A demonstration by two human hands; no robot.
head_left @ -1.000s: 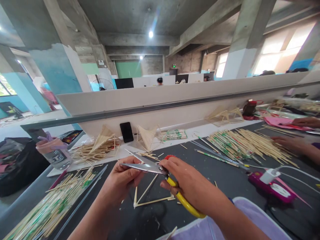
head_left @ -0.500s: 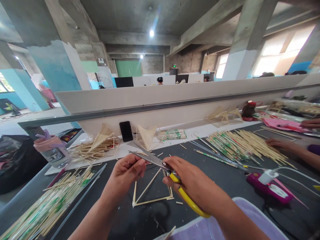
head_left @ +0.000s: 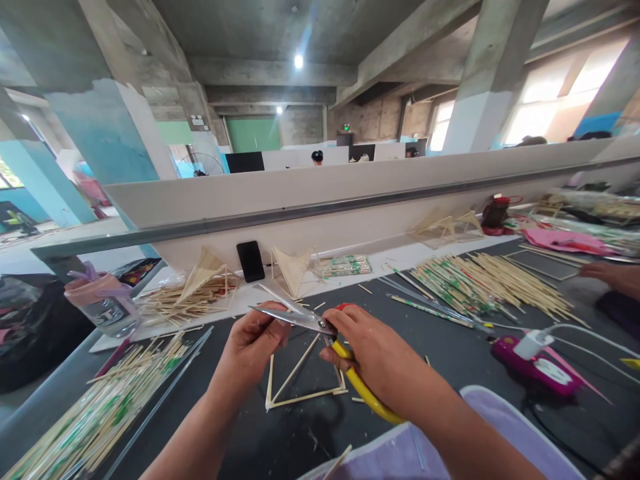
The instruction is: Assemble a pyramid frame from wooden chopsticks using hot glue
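Right hand (head_left: 373, 353): clamped on scissors (head_left: 320, 327); blades lower than a second ago
Left hand (head_left: 255, 343): pinched at blades; stick unclear
Frame (head_left: 300, 383): flat on bench (head_left: 450, 347)

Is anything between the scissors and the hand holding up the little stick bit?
Nothing visible: the scissors in the right hand have their blades right at the left hand fingertips. The stick frame lies below on the table.

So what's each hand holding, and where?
Right hand holds the scissors by the yellow handles. Left hand pinches something small at the blades; unclear what.
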